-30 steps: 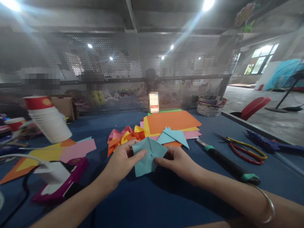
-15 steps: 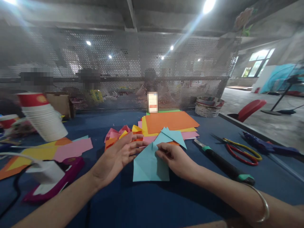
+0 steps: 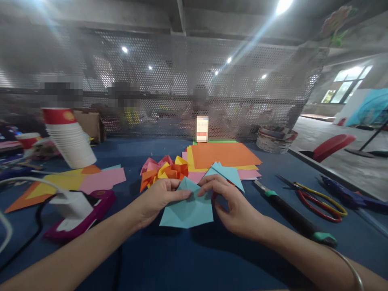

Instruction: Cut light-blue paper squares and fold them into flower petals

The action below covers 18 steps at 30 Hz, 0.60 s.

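Note:
A light blue sheet of folded paper (image 3: pixel 188 212), with a peak at its top, is held in front of me above the dark blue tabletop. My left hand (image 3: pixel 157 200) grips its upper left side, the thumb lying across the front and the fingers behind. My right hand (image 3: pixel 235 204) has its bent fingertips on the upper right edge; its thumb hangs lower, by the paper's right side. Just behind lies a second folded light blue paper (image 3: pixel 229 173). Folded pink, yellow and orange paper shapes (image 3: pixel 165 169) sit beyond my left hand.
Coloured sheets (image 3: pixel 226 155) are stacked at the back. To the right lie a utility knife (image 3: pixel 291 214), scissors (image 3: pixel 321 202) and a glue gun (image 3: pixel 345 192). Stacked paper cups (image 3: pixel 71 139) and a purple power strip (image 3: pixel 100 202) with a white plug are left. A basket (image 3: pixel 276 139) stands back right.
My left hand has gone from open beside the light blue paper to gripping it. The paper has tilted and its lower edge has risen. The view has shifted slightly left.

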Each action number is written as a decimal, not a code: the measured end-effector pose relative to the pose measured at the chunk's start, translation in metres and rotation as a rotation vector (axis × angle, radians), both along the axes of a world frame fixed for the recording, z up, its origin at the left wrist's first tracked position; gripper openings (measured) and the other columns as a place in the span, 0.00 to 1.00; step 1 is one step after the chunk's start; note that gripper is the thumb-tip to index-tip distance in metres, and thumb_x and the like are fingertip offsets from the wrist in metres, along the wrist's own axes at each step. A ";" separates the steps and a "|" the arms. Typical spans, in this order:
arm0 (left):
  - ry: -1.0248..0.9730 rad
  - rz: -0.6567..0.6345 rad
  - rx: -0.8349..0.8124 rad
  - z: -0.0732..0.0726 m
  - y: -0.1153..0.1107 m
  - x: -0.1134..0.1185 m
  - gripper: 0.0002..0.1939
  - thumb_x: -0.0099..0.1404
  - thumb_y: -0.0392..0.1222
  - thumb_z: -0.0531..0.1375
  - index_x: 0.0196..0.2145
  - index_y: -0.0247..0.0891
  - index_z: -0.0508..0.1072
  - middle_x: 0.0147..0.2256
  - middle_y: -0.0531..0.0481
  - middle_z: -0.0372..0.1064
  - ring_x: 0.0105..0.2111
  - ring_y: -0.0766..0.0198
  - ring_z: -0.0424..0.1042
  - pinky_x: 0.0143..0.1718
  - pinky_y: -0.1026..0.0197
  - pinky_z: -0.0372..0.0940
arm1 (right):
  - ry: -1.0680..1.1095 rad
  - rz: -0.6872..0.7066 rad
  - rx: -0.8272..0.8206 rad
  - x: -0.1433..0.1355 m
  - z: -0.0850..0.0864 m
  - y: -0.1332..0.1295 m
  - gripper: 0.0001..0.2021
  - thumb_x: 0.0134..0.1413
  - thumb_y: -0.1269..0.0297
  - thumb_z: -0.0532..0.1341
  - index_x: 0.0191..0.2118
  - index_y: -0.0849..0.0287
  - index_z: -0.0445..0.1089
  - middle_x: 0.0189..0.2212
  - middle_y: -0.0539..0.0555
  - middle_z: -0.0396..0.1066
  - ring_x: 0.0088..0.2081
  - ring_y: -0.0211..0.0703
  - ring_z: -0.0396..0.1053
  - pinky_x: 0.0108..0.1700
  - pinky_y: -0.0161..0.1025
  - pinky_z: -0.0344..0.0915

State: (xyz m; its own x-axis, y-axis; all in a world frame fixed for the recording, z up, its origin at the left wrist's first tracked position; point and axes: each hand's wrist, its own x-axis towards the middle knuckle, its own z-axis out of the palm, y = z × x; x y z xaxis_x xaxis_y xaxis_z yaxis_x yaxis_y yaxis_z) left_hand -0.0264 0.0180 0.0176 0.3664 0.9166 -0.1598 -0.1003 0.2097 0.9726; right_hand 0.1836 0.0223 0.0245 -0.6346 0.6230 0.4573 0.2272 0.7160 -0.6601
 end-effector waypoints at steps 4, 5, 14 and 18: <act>0.068 0.029 0.001 -0.001 0.001 -0.001 0.14 0.54 0.44 0.67 0.36 0.33 0.77 0.31 0.46 0.77 0.26 0.64 0.74 0.30 0.65 0.67 | -0.092 0.034 -0.010 0.000 0.002 0.001 0.06 0.51 0.68 0.64 0.37 0.56 0.71 0.48 0.55 0.60 0.51 0.44 0.60 0.54 0.42 0.59; 0.089 0.025 0.006 -0.001 0.000 0.000 0.14 0.54 0.44 0.67 0.36 0.33 0.77 0.30 0.46 0.77 0.25 0.65 0.74 0.29 0.66 0.66 | -0.105 0.030 -0.005 0.000 0.002 0.002 0.04 0.52 0.66 0.64 0.35 0.56 0.72 0.48 0.55 0.60 0.52 0.44 0.59 0.55 0.43 0.58; 0.504 -0.081 0.333 -0.004 -0.003 0.005 0.08 0.55 0.43 0.61 0.27 0.34 0.73 0.23 0.53 0.68 0.24 0.65 0.68 0.25 0.65 0.60 | -0.371 0.078 0.024 0.005 0.009 0.007 0.07 0.56 0.64 0.61 0.29 0.59 0.73 0.47 0.55 0.65 0.51 0.46 0.60 0.52 0.42 0.59; 0.673 0.062 0.530 0.005 -0.003 -0.003 0.13 0.55 0.41 0.62 0.40 0.38 0.70 0.35 0.50 0.70 0.34 0.59 0.69 0.35 0.60 0.63 | -0.463 0.112 -0.025 0.007 0.006 0.009 0.06 0.54 0.64 0.63 0.29 0.59 0.73 0.46 0.57 0.65 0.50 0.48 0.61 0.51 0.42 0.60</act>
State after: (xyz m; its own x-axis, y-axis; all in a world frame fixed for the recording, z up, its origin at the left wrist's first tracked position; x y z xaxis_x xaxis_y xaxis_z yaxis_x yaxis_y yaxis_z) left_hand -0.0292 0.0148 0.0222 0.2943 0.9469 0.1295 0.5373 -0.2760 0.7969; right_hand 0.1905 0.0317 0.0304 -0.8317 0.5467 0.0965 0.4240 0.7378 -0.5253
